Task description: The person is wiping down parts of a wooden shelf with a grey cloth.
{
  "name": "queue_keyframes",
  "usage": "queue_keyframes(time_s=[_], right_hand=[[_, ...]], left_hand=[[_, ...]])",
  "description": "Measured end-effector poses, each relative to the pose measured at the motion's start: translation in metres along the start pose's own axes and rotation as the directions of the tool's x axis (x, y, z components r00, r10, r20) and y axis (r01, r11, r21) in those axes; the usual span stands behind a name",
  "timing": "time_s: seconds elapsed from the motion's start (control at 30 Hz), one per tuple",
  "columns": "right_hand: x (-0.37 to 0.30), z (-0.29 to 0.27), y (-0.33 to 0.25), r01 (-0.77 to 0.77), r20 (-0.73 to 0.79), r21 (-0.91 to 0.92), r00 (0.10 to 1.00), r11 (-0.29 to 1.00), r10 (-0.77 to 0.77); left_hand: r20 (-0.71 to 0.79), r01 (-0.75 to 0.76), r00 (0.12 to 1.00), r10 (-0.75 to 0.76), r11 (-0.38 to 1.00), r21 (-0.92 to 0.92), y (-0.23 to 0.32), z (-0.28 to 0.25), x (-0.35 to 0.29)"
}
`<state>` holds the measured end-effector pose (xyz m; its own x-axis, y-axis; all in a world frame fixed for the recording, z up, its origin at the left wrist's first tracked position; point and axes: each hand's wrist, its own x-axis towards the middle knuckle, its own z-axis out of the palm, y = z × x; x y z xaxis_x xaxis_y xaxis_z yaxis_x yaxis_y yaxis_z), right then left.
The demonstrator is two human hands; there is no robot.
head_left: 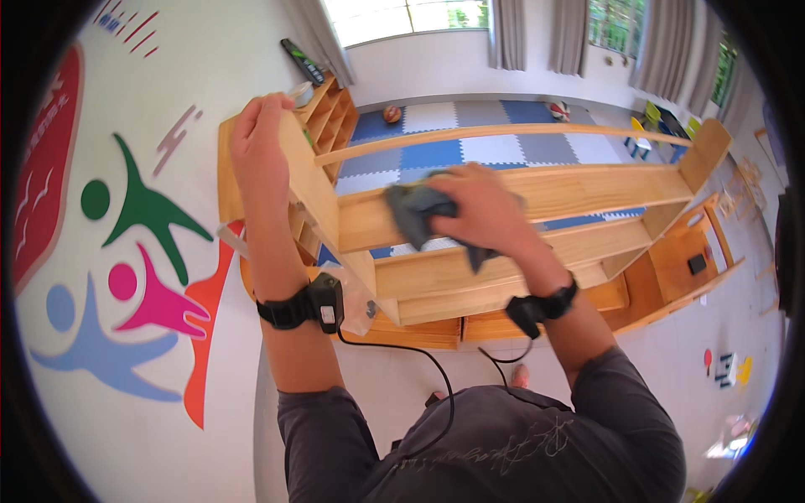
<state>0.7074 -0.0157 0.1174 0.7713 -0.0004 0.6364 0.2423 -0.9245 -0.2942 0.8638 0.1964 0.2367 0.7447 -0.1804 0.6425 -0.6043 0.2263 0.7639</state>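
A tiered light-wood shelf (pixel 599 179) stands in front of me, with slatted tiers and a thin rail along its far side. At its left end, my left hand (pixel 261 149) is raised, its fingers closed over the top of the side panel (pixel 309 178). My right hand (pixel 485 204), slightly blurred, presses a crumpled dark grey cloth (pixel 411 215) onto the upper board, left of its middle. The palm and part of the cloth are hidden under the fingers. Each wrist wears a black strap with a small device and a cable.
A painted wall (pixel 159 352) with coloured figures rises close on my left. Behind the shelf are a cubby cabinet (pixel 337 117), blue, grey and white foam mats (pixel 432 151) and two balls. An orange-brown wooden unit (pixel 671 268) stands low at the right.
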Motion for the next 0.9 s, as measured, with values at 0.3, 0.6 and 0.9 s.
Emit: queue_keyframes(time_s=[0.3, 0.6, 0.9], right_hand=[[0.063, 0.089, -0.086, -0.042, 0.139, -0.025, 0.989, 0.999, 0.045], [0.057, 0.073, -0.069, -0.094, 0.078, -0.006, 0.992, 0.996, 0.094], [0.013, 0.013, 0.009, -0.159, -0.009, 0.054, 0.987, 0.986, 0.159]], left_hand=[[-0.073, 0.092, 0.993, -0.096, 0.994, -0.058, -0.016, -0.050, 0.011], [0.017, 0.032, 0.999, -0.031, 0.997, -0.067, -0.025, -0.034, 0.034], [0.034, 0.104, 0.994, -0.101, 0.990, -0.100, -0.025, -0.033, 0.045]])
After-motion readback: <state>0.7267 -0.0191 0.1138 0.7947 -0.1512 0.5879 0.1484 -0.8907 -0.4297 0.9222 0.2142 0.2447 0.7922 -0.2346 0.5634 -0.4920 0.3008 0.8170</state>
